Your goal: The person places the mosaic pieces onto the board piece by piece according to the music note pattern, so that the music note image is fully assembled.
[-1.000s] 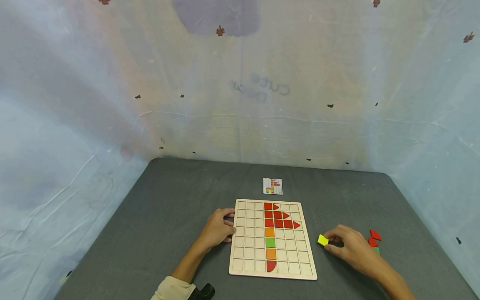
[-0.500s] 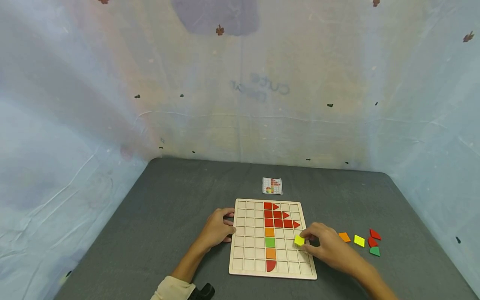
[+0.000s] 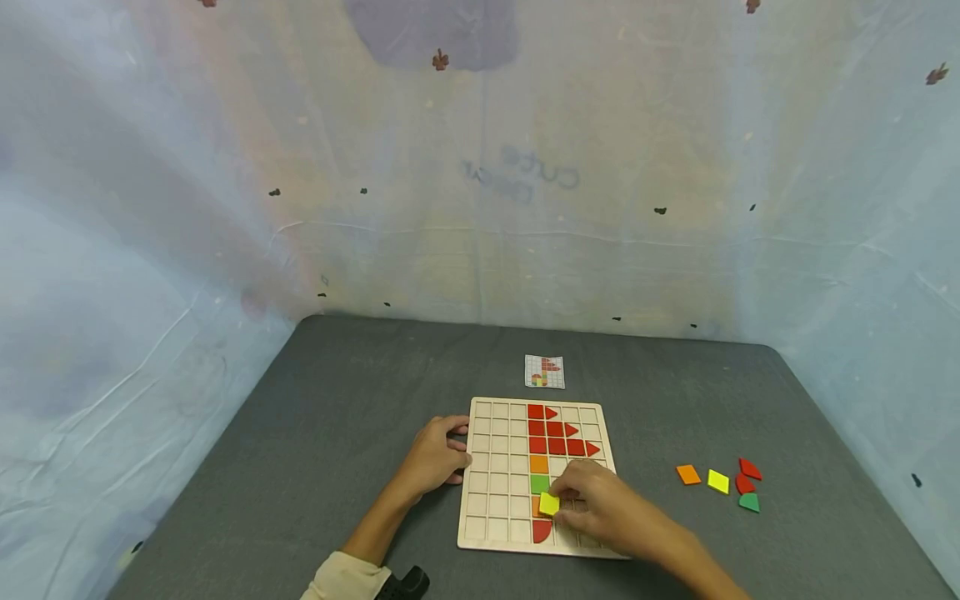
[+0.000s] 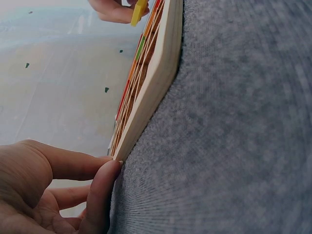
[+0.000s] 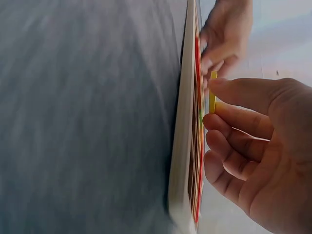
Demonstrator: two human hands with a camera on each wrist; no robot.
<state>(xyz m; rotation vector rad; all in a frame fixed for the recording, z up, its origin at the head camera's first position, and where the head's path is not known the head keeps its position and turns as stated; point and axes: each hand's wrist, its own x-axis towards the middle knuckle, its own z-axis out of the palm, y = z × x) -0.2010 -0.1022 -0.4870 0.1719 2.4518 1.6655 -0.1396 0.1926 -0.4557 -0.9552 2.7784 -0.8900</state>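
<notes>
A wooden grid board (image 3: 495, 485) lies on the table with red, orange and green tiles set in its cells. My left hand (image 3: 433, 457) is at its left edge; the left wrist view shows thumb and forefinger pinching the rim (image 4: 151, 87). Over the board, my right hand (image 3: 607, 504) pinches a yellow square tile (image 3: 549, 504) between thumb and fingers. In the head view this tile overlaps the lower orange square (image 3: 536, 506), just above a red quarter-round tile (image 3: 542, 532). From the right wrist, the yellow tile (image 5: 213, 92) appears edge-on, raised above the board.
Right of the board lie loose tiles: an orange one (image 3: 688, 475), a yellow one (image 3: 717, 482), two red curved ones (image 3: 750, 469) and a green one (image 3: 749, 502). A small printed pattern card (image 3: 544, 372) lies beyond the board. A sheet wall (image 3: 480, 250) rises behind the table.
My right hand has carried the yellow tile leftward from beside the board to above its middle columns, uncovering the loose orange and yellow tiles. My left hand has stayed at the board's edge.
</notes>
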